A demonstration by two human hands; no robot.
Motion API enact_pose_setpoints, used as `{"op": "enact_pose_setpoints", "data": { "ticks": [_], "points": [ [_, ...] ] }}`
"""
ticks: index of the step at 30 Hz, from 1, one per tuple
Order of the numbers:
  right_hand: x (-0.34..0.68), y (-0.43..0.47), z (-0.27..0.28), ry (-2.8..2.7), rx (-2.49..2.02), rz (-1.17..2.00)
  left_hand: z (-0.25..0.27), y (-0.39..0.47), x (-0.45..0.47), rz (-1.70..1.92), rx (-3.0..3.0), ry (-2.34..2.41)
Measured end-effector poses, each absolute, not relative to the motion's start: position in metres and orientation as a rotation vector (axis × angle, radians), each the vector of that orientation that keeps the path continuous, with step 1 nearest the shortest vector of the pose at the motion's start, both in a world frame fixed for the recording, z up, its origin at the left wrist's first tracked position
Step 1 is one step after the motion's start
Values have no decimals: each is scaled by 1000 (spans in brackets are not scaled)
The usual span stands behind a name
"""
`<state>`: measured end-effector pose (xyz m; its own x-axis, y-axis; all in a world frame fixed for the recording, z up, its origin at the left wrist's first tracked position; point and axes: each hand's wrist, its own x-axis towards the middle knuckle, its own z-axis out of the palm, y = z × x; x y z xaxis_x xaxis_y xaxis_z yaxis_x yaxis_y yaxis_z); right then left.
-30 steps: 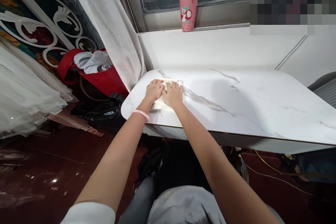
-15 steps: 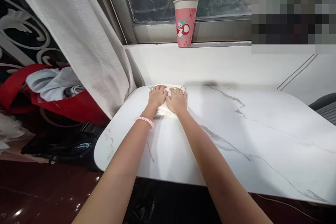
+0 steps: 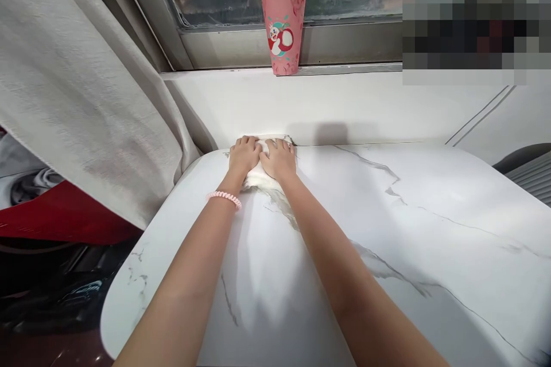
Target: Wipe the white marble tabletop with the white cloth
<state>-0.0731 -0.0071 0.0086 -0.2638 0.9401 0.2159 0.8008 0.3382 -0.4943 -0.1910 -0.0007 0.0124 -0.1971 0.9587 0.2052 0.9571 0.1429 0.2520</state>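
Observation:
A cream-white cloth (image 3: 261, 176) lies bunched on the marble-patterned white table (image 3: 387, 206), up against its back edge. My left hand (image 3: 244, 156) presses on the cloth's left part, palm down, fingers stretched toward the wall. Close beside it, my right hand (image 3: 279, 159) lies flat on the right part with its fingers spread a little. The thumbs nearly meet over the middle of the cloth. A pink coiled band (image 3: 224, 199) circles my left wrist. Both palms hide much of the cloth.
Beyond the table, a pink paper cup (image 3: 284, 26) with a red straw stands on the window ledge. A pale curtain (image 3: 86, 86) hangs at the left, partly covering a red bag (image 3: 73, 218) with cloth in it. A grey ribbed object (image 3: 531, 175) shows at the right.
My view has moved closer to the table and window, so the cup looks larger and more of the red bag is covered. Both hands stay on the cloth at the back edge.

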Motion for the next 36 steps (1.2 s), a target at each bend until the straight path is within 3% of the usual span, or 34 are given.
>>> {"op": "enact_pose_setpoints", "data": {
  "ticks": [12, 36],
  "points": [
    [-54, -35, 12, -2161, -1526, 390, 17, -29, -170, 395, 2058, 2384],
    [62, -185, 14, -2297, -1443, 380, 11, -197, -56, 580, 2009, 2430]
  ]
}}
